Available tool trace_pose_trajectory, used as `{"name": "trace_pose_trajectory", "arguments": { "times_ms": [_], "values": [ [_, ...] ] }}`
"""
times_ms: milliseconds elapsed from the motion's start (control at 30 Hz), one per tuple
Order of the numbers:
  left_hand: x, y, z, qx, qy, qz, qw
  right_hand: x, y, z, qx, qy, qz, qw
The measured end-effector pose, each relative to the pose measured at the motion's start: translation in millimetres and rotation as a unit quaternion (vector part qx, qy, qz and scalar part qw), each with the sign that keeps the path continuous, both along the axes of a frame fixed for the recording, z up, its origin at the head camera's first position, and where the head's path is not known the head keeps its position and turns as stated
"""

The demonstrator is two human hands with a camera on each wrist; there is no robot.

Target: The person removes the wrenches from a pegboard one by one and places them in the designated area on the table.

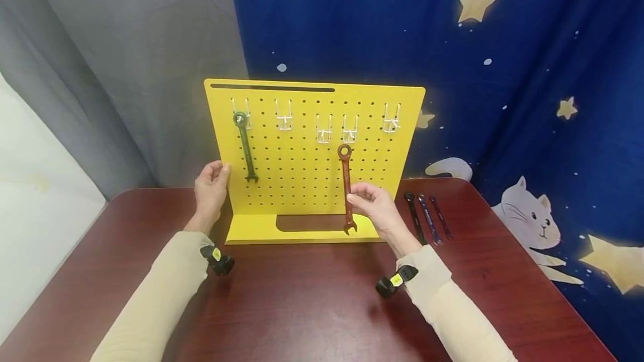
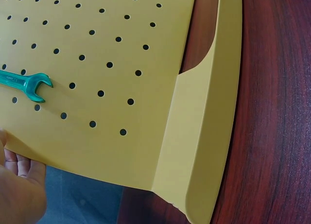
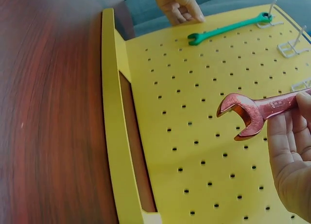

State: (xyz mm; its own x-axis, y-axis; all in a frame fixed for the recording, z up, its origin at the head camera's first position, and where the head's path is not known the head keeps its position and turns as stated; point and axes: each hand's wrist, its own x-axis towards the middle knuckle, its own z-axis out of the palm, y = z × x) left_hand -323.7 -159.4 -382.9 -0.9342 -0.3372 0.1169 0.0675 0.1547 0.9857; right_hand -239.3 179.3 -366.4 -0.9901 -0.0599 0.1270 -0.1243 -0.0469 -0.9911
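My right hand (image 1: 372, 205) pinches a red combination wrench (image 1: 346, 177) by its shaft, upright in front of the yellow pegboard (image 1: 302, 183). Its ring end is just below two white hooks (image 1: 349, 130); the open end points down. In the right wrist view the wrench's open jaw stands out in front of the perforated face. My left hand (image 1: 211, 186) grips the board's left edge, some fingers hidden behind it. A green combination wrench (image 1: 246, 149) hangs by its ring from the upper-left hook, its lower end near that hand in the left wrist view (image 2: 36, 87).
More white hooks (image 1: 284, 116) line the board's upper part, one at the far right (image 1: 391, 119). Black (image 1: 415, 217), blue (image 1: 429, 219) and purple (image 1: 441, 217) wrenches lie on the dark red table (image 1: 312, 295) to the right. Curtains (image 1: 342, 21) hang close behind.
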Motion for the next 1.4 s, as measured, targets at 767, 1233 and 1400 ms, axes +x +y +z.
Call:
{"name": "trace_pose_trajectory", "arguments": {
  "times_ms": [767,1233,1400],
  "values": [
    [1.2,1,0.6,-0.006,-0.001,0.004,1.0,14.6,89,-22.9,0.05,-0.034,-0.096,0.994],
    [0.3,1,2.5,-0.007,0.002,0.002,1.0,22.9,157,-38.0,0.045,-0.036,-0.132,0.99],
    [1.6,2,4.3,-0.004,0.0,0.001,1.0,27.3,179,-44.2,0.059,-0.049,-0.143,0.987]
  ]
}}
